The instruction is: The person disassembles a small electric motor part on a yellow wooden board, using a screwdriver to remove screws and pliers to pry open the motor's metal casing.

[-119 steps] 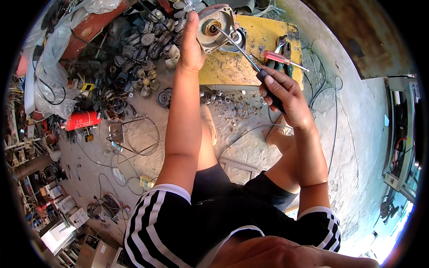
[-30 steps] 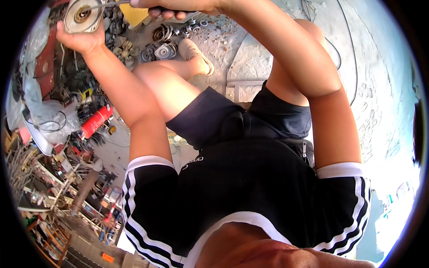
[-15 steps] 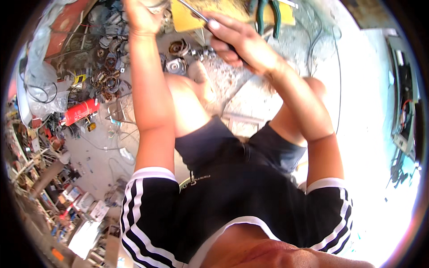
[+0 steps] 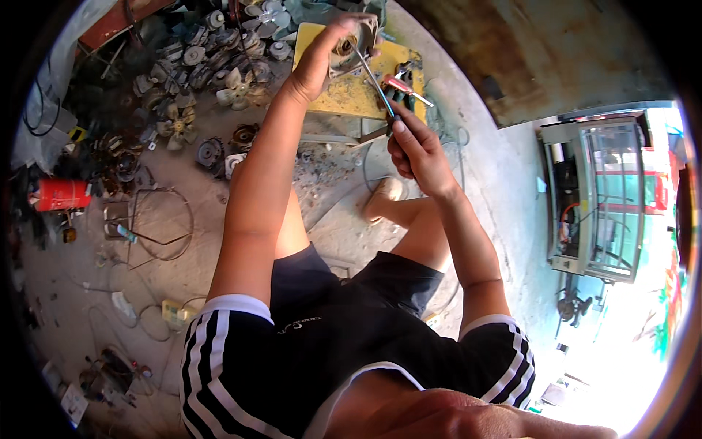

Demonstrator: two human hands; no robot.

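At the top, my left hand [image 4: 316, 67] is closed round the rim of a grey metal motor housing [image 4: 365, 35], holding it tilted over a small yellow table [image 4: 333, 101]. A ring of copper colour shows inside the housing. My right hand [image 4: 424, 155] grips the dark handle of a long screwdriver [image 4: 375, 82]. Its shaft slants up and left, and the tip reaches into the housing; exactly what it touches is too small to tell. On the table, near my right hand, a red-handled screwdriver [image 4: 398, 85] lies beside pliers [image 4: 409, 68].
Several old motors and fan parts [image 4: 194, 55] are heaped at the upper left. A red cylinder [image 4: 64, 194] and a wire frame [image 4: 164, 223] lie at the left. A rusty metal sheet [image 4: 563, 51] hangs over the upper right, above a glass-sided cabinet [image 4: 614, 197].
The view has shifted, so the housing and more of the table now show. The screwdriver's tip, out of the picture before, is now seen inside the housing. Both hands keep their grips.
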